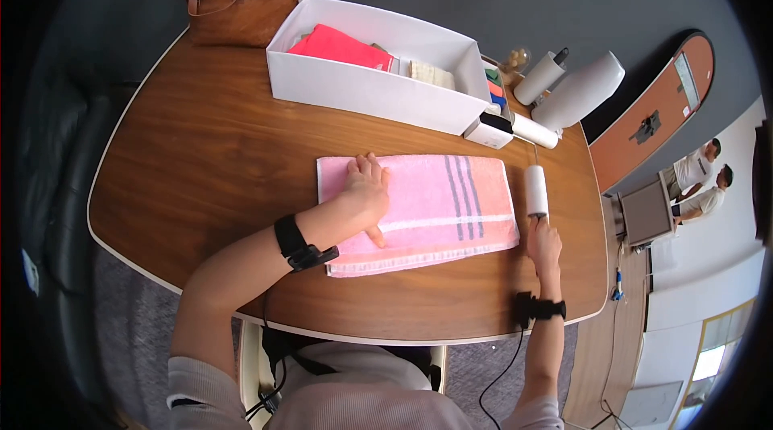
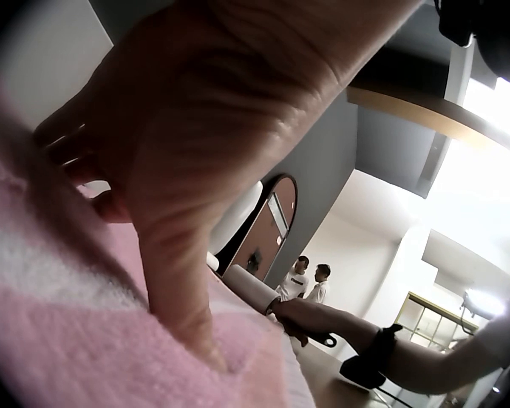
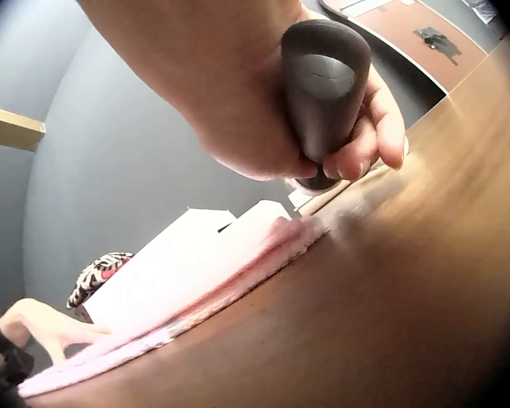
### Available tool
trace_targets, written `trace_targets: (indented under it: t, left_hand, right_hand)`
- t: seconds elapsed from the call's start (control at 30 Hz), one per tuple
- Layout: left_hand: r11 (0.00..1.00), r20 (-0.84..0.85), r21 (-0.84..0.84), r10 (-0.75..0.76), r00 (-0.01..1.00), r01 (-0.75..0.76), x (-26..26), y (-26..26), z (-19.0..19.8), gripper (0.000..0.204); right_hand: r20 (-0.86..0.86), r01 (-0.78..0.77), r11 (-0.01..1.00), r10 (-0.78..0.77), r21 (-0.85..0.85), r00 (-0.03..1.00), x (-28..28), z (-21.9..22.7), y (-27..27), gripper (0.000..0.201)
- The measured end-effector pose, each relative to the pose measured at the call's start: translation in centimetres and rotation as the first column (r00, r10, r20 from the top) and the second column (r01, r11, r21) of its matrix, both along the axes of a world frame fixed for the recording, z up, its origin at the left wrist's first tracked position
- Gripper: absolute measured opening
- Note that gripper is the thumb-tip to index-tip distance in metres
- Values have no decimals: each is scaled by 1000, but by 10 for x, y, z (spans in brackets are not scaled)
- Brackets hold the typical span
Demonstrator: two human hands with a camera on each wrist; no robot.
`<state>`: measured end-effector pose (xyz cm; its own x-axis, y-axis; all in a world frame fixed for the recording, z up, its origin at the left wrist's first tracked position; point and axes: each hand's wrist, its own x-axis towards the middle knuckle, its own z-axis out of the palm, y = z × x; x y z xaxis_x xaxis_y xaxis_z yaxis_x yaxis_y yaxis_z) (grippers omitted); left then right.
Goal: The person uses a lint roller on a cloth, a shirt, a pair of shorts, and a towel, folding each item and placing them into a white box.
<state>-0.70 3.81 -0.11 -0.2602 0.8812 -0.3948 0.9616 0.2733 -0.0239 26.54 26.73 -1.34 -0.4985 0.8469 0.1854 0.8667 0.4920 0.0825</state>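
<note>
A folded pink towel (image 1: 419, 188) with grey and white stripes lies flat on the wooden table. The left hand (image 1: 367, 198) rests on its left part with fingers spread; in the left wrist view that hand (image 2: 195, 161) presses the pink cloth (image 2: 85, 340) with the thumb. Just right of the towel, the right hand (image 1: 544, 246) grips the handle of a white lint roller (image 1: 536, 190). The right wrist view shows the right hand (image 3: 263, 110) curled round the dark handle (image 3: 323, 85), beside the towel's edge (image 3: 195, 314).
Behind the towel stands a long white box (image 1: 378, 100) with folded cloths in it. A small white box (image 1: 489, 130), a white roll (image 1: 535, 130) and a white bottle-like object (image 1: 581, 92) are at the back right. A brown bag (image 1: 258, 15) sits at the back left. Two people stand far off.
</note>
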Motion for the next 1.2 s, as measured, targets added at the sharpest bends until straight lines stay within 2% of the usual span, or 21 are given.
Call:
trace_targets:
  t: [0.03,0.13,0.27,0.43,0.53,0.63,0.67,0.7,0.77,0.87,1.0,1.1,1.2]
  left_hand:
    - [1000,17,22,-5,1000,4,-1,-2,0,123]
    - [996,53,86,-19,998,14,-7,-12,-6,121]
    - [992,59,117,-56,997,49,-13,-20,-12,120]
    - [980,73,188,-80,994,65,-16,-25,-13,118]
    - [956,110,284,-114,987,79,-19,-31,-15,113]
    - [904,134,420,-155,979,85,-23,-42,-16,106]
    - [886,143,455,-173,975,91,-21,-48,-14,103]
    - [868,151,487,-195,969,99,-18,-55,-12,100]
    - [886,187,447,-229,955,124,-7,-72,0,92]
    - [878,234,460,-265,935,133,3,-92,10,78]
    - [824,176,544,-296,939,158,4,-105,2,52]
    - [855,249,505,-280,927,123,4,-106,11,34]
    - [807,169,567,-309,936,164,3,-104,9,23]
  right_hand:
    - [20,-25,996,23,83,1000,-6,0,8,36]
    - [83,-14,981,-1,191,997,-27,3,26,33]
    - [195,-67,974,24,215,981,-34,-7,52,29]
    - [331,-131,964,49,231,942,-36,-13,52,25]
    - [338,-106,969,26,222,941,-36,-10,46,25]
    - [213,-237,908,169,347,962,-42,24,2,30]
    - [116,-292,931,272,221,955,-43,35,-10,34]
    - [69,-426,901,421,85,904,-41,45,-24,35]
    - [-87,-663,731,659,-161,747,-34,58,-47,39]
    - [-154,-764,573,761,-296,630,-26,51,-64,45]
    - [-186,-737,561,734,-377,654,-27,52,-63,43]
    - [-224,-727,552,711,-407,666,-24,52,-59,39]
    - [-298,-726,539,674,-428,676,-21,52,-53,32]
